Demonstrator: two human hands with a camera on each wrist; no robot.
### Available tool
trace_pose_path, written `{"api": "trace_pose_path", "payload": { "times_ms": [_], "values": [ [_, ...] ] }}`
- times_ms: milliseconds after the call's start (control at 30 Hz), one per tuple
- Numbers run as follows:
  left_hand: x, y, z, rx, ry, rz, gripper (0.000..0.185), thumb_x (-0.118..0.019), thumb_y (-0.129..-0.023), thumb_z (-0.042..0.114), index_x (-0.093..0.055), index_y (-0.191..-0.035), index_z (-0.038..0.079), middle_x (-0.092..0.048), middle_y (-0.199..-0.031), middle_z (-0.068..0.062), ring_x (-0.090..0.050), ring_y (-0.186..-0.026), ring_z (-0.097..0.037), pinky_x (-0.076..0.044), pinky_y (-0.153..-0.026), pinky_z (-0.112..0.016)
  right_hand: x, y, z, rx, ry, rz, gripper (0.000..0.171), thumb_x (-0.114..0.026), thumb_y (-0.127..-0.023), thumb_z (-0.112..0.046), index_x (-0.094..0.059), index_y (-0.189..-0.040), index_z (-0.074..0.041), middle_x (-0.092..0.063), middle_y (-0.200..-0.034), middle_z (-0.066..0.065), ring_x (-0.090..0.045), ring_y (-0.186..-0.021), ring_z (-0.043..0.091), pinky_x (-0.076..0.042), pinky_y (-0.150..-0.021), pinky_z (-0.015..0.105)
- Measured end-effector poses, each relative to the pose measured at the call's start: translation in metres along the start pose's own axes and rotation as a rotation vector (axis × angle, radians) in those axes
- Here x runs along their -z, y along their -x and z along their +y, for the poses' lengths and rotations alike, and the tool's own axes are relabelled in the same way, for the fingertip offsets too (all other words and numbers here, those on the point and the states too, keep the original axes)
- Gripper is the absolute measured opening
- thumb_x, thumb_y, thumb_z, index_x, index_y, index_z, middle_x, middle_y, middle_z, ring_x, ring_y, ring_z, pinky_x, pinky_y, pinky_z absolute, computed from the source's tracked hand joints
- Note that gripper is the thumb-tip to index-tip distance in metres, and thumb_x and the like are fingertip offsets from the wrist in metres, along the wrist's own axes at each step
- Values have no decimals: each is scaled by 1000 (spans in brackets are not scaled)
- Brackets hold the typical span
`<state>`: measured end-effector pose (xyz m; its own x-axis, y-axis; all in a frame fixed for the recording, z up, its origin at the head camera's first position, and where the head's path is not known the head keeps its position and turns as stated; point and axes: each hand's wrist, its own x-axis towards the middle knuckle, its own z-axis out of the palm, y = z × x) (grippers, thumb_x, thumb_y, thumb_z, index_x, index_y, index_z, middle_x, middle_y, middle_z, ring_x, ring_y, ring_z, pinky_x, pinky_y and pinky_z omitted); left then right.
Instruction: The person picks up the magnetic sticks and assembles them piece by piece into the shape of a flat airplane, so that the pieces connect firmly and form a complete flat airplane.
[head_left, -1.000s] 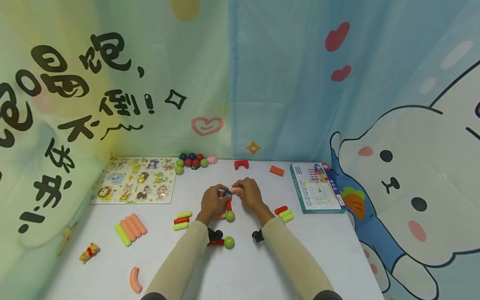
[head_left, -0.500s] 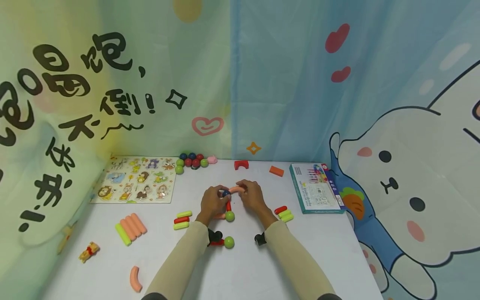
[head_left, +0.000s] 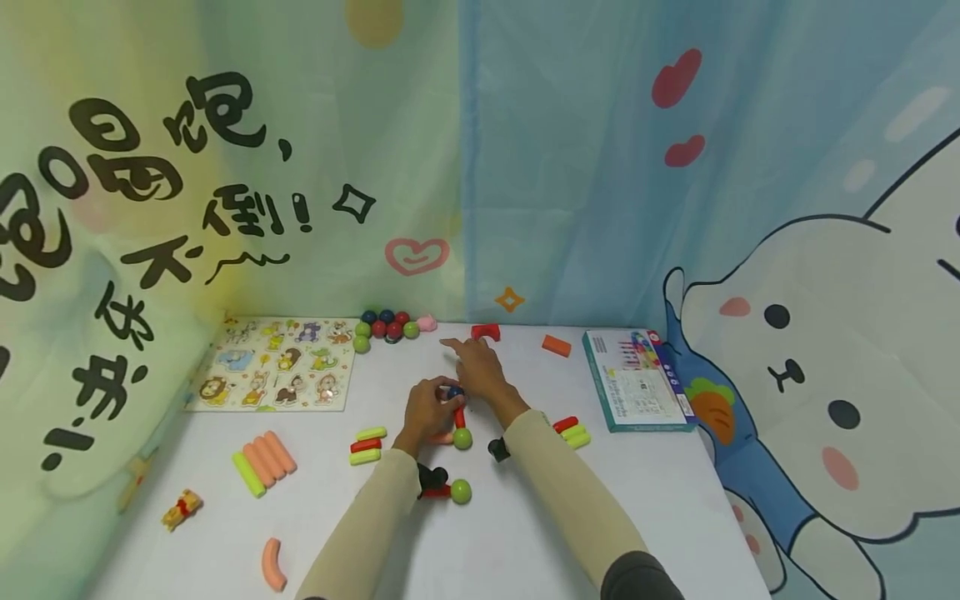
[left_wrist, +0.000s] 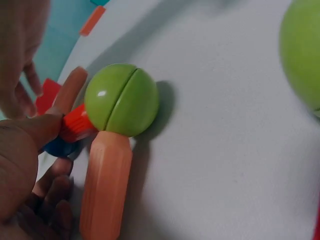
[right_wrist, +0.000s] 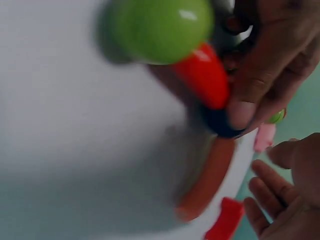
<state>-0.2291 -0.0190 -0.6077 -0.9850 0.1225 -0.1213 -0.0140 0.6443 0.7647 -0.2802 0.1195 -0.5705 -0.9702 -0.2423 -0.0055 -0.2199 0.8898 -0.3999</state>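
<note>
In the head view my left hand (head_left: 429, 412) pinches a blue ball (head_left: 454, 392) at one end of a joined toy piece. From that ball a red rod (head_left: 460, 418) runs to a green ball (left_wrist: 122, 100), which also bears a straight peach rod (left_wrist: 106, 185). A curved peach rod (right_wrist: 210, 182) extends from the blue ball in the right wrist view. My right hand (head_left: 480, 373) holds nothing; its fingers reach out above the table, beyond the left hand. Near the left wrist lies another green ball (head_left: 461, 492) with a red rod (head_left: 437, 492).
Several coloured balls (head_left: 394, 331) and a red arch block (head_left: 485, 332) line the back edge. An animal picture board (head_left: 273, 364) lies left, a box (head_left: 637, 379) right. Loose rods (head_left: 264, 463), a curved rod (head_left: 273, 564) and a bear figure (head_left: 182, 509) lie front left.
My right hand has let go of the curved peach rod and moved back and left, its fingers extending. My left hand still holds the blue ball in about the same place.
</note>
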Motion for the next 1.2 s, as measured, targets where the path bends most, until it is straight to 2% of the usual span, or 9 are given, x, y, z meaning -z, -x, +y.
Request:
{"api": "trace_pose_path", "payload": {
  "times_ms": [133, 267, 567, 700, 800, 900, 1067, 1133, 1200],
  "values": [
    [4, 1, -3, -10, 51, -31, 34, -79, -97, 21, -74, -128, 10, -64, -96, -10, -54, -92, -23, -41, -85, -37, 3, -15, -12, 39, 151, -75, 67, -58, -102, -1, -47, -161, -33, -67, -127, 14, -56, -113, 30, -49, -101, 45],
    [6, 3, -4, -14, 99, -79, 33, -78, -97, 19, -74, -128, 8, -64, -98, -10, -56, -91, -22, -44, -83, -35, 2, -25, -16, 56, 244, -124, 68, -56, -105, -3, -41, -164, -35, -66, -127, 15, -55, -114, 30, -48, -103, 44],
    [9, 5, -8, -9, 121, -166, 32, -72, -101, 12, -72, -133, 11, -60, -98, -7, -53, -91, -20, -44, -84, -34, -4, -37, -27, 41, 318, -173, 59, -47, -111, -12, -39, -164, -39, -62, -139, 15, -53, -130, 32, -46, -109, 50],
    [9, 5, -10, -29, 146, -166, 31, -71, -100, 9, -73, -131, 10, -61, -96, -7, -53, -88, -19, -42, -80, -32, -9, -43, -33, 38, 338, -180, 63, -52, -109, -10, -38, -164, -39, -61, -147, 14, -51, -135, 32, -45, -112, 49],
    [7, 6, -10, -73, 148, -145, 29, -72, -99, 6, -73, -128, 7, -63, -94, -9, -53, -84, -17, -42, -78, -30, -14, -46, -31, 22, 341, -195, 64, -50, -110, -10, -35, -164, -40, -60, -148, 15, -52, -133, 33, -45, -110, 50],
    [6, 6, -9, -88, 140, -141, 29, -72, -99, 5, -73, -128, 6, -63, -94, -10, -52, -84, -17, -42, -78, -30, -17, -49, -28, 14, 319, -163, 59, -49, -110, -10, -43, -161, -38, -62, -144, 16, -55, -129, 33, -48, -107, 50],
    [11, 4, -8, -43, 130, -155, 31, -71, -100, 7, -73, -131, 11, -61, -99, -8, -53, -91, -20, -44, -83, -33, -15, -51, -20, 28, 276, 10, 38, -58, -106, -10, -67, -140, -24, -68, -126, 14, -62, -118, 31, -55, -96, 46],
    [13, 2, -9, -16, 136, -152, 32, -71, -101, 9, -73, -133, 12, -60, -102, -8, -53, -94, -21, -45, -85, -34, -13, -51, -18, 52, 271, 35, 41, -59, -105, -7, -66, -142, -24, -66, -123, 13, -60, -117, 30, -56, -93, 43],
    [14, 0, -10, 9, 141, -151, 32, -70, -102, 11, -72, -134, 13, -60, -104, -8, -53, -96, -21, -46, -87, -34, -11, -50, -16, 76, 247, 7, 50, -56, -107, -5, -59, -151, -29, -62, -124, 14, -57, -118, 28, -56, -90, 41]
  ]
}}
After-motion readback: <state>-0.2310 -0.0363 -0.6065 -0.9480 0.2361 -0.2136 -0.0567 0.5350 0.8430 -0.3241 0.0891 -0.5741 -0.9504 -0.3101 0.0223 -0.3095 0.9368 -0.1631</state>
